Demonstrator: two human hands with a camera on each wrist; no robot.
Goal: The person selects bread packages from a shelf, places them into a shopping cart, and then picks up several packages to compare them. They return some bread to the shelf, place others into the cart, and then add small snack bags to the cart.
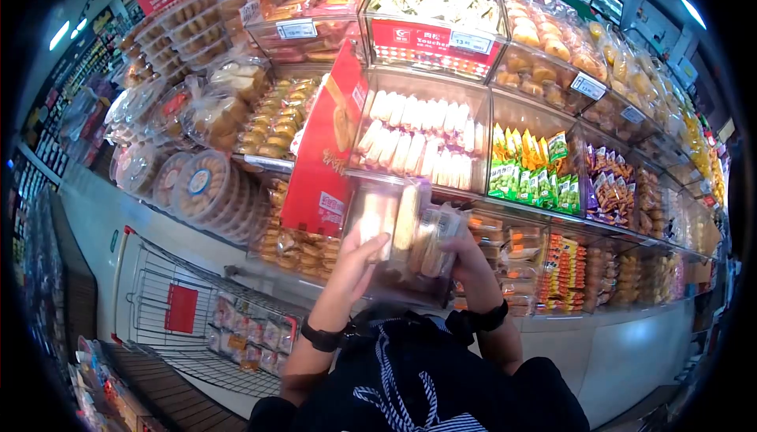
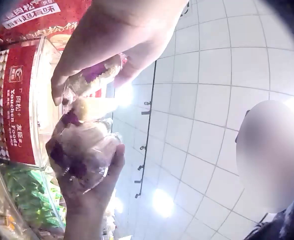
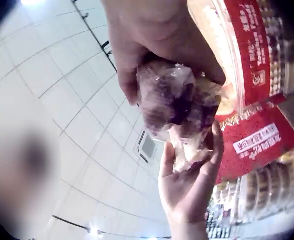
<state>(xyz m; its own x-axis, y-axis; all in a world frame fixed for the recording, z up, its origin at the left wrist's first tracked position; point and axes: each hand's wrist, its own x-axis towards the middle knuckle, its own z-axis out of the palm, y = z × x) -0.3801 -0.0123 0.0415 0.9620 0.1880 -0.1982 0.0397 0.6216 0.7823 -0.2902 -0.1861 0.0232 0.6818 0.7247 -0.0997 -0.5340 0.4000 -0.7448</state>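
In the head view, my left hand (image 1: pixel 355 265) grips a pale, stick-shaped wrapped pastry (image 1: pixel 378 219), its thumb across the front. My right hand (image 1: pixel 471 262) holds several wrapped pastries (image 1: pixel 435 241) bunched together in clear and purple film. Between the two hands another long pale pastry (image 1: pixel 407 215) stands upright, against the bunch. Seen from the left wrist, the right hand's fingers curl round the crinkled purple bundle (image 2: pixel 84 160). The right wrist view shows this bundle (image 3: pixel 167 100) under my right palm, with the left hand (image 3: pixel 189 195) close below it.
Just beyond my hands is a clear bin (image 1: pixel 422 136) of similar pale wrapped sticks. A red sign (image 1: pixel 327 148) hangs left of it, green snack packs (image 1: pixel 528 183) lie to its right. A wire shopping cart (image 1: pixel 181 310) with packages inside stands at my left.
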